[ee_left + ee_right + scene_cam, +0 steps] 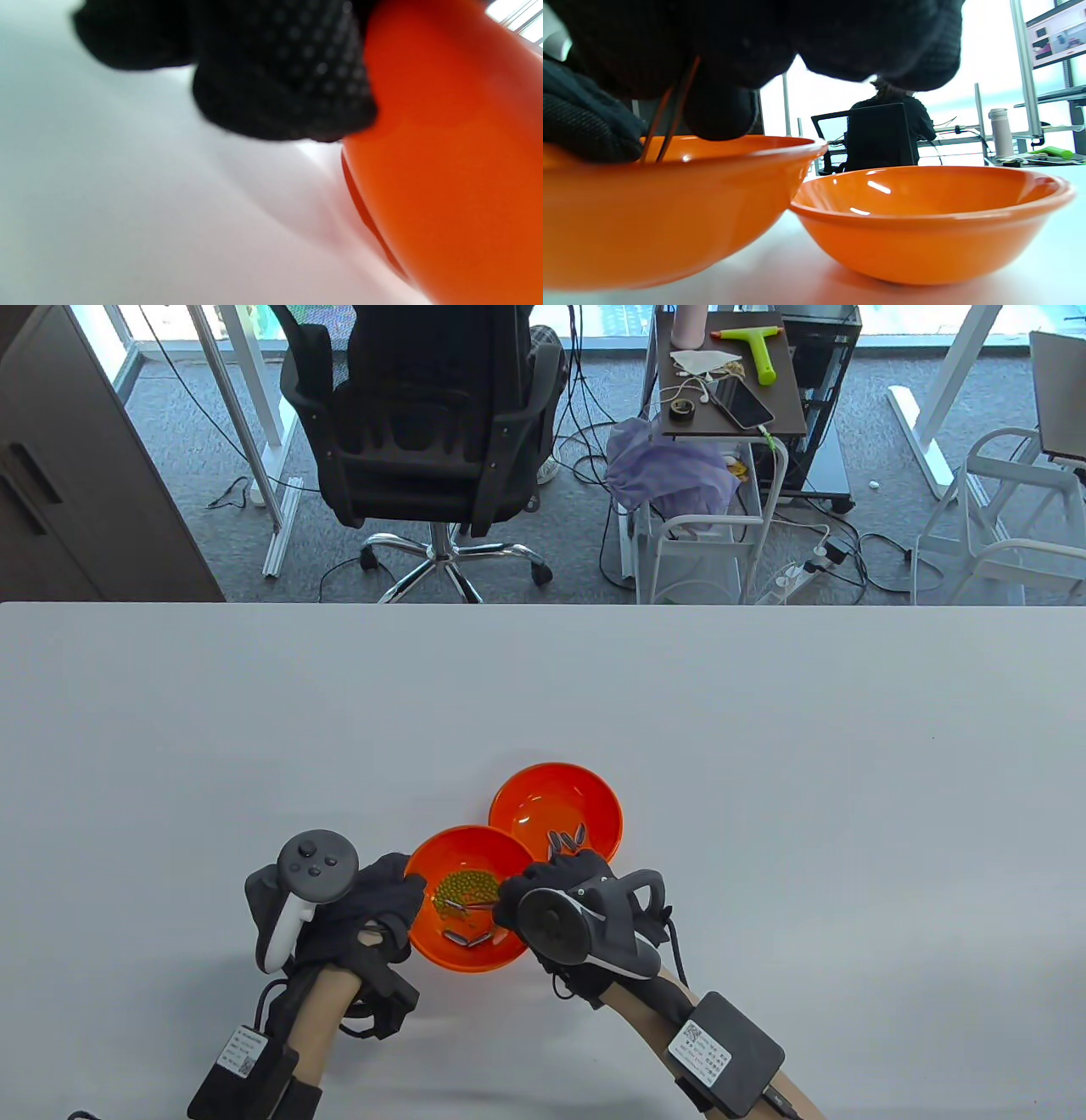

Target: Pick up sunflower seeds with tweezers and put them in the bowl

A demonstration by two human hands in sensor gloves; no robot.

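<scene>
The left hand point(356, 912) rests against the outer left wall of the near orange bowl point(428, 942); its fingers point(288, 84) lie curled together on the wall, touching it, with the worktop point(543, 687) just below them. The right hand point(560, 899) comes over the same bowl's right rim, its fingers point(721, 55) pinched on thin tweezers point(670, 114) whose two arms slant down past the rim into the bowl. Whether the tips hold a seed cannot be told. Below and just left of the right fingers, inside this bowl, sit a heap of small green beans point(465, 889) and a few dark sunflower seeds point(467, 937). Just beyond the right fingers, the far orange bowl point(543, 797) stands touching or nearly touching the near one, with several more seeds point(567, 839) lying at its near wall.
</scene>
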